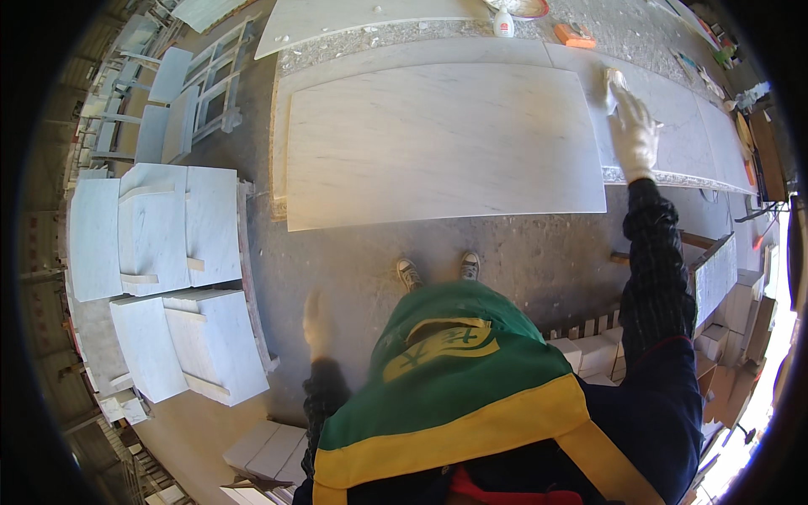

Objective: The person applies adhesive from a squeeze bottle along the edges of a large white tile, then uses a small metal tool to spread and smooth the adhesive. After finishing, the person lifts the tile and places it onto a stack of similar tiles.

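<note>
The right hand [635,143], in a pale glove, reaches over the table [665,179] at the upper right, its arm stretched well forward. Its fingers meet a crumpled white cloth [615,82]; they look bent over it, but I cannot tell whether they grip it or only press it down. The cloth lies just beyond the right edge of a large white slab [446,143], which would explain the long reach.

The slab lies flat across the upper middle of the frame. Its near edge appears to jut past the front of the table, perhaps so that the edge is easy to get at. Neither hand touches it.

The left hand [316,324] hangs low over the floor [353,252], left of the green apron [471,370]. It is blurred, so I cannot tell how far open it is; nothing shows in it.

A white bottle [503,23] and an orange block [575,35] stand at the far side, beyond the slab, probably to be within reach yet out of the way. At the left of the frame, more panels [212,223] lie in two groups, with narrow strips [206,385] across them, likely to keep faces from rubbing.
</note>
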A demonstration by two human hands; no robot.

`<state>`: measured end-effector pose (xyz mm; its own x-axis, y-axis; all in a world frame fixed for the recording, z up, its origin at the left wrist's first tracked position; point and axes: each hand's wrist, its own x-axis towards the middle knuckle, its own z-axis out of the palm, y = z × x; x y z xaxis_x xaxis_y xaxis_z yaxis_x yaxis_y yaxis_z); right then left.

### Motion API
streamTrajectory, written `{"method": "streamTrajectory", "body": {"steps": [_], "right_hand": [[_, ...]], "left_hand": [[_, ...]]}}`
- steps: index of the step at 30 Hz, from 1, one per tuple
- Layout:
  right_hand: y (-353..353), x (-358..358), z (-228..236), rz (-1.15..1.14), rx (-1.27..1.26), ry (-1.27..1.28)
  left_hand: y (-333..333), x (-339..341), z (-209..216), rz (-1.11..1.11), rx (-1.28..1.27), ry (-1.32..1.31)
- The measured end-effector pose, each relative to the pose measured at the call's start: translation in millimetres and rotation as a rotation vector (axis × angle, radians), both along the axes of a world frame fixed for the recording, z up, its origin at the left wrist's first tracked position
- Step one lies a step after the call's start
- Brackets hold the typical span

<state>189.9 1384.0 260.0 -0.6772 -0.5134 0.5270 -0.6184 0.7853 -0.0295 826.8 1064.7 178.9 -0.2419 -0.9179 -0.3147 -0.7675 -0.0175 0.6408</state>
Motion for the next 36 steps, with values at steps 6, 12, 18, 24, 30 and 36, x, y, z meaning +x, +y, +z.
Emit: {"method": "streamTrajectory", "body": {"steps": [6,12,18,24,30,36], "right_hand": [[-7,147,-41,0.190,0.033,-0.142],[104,161,-73,-0.163,-0.189,-0.338],[158,213,-126,-0.498,-0.976,-1.167],[67,286,-103,-0.210,-1.038,-1.544],[-31,300,-45,0.070,-1.152,-1.884],[-68,295,-63,0.206,-1.456,-1.941]], "left_hand": [[-5,-4,15,0.126,-0.030,-0.042],[-37,-16,29,0.145,-0.161,0.204],[-98,-56,49,0.258,-0.264,0.594],[-164,-119,62,0.153,-0.231,0.796],[-201,-178,78,-0.252,-0.225,0.794],[-219,-216,74,-0.290,-0.014,0.775]]}}
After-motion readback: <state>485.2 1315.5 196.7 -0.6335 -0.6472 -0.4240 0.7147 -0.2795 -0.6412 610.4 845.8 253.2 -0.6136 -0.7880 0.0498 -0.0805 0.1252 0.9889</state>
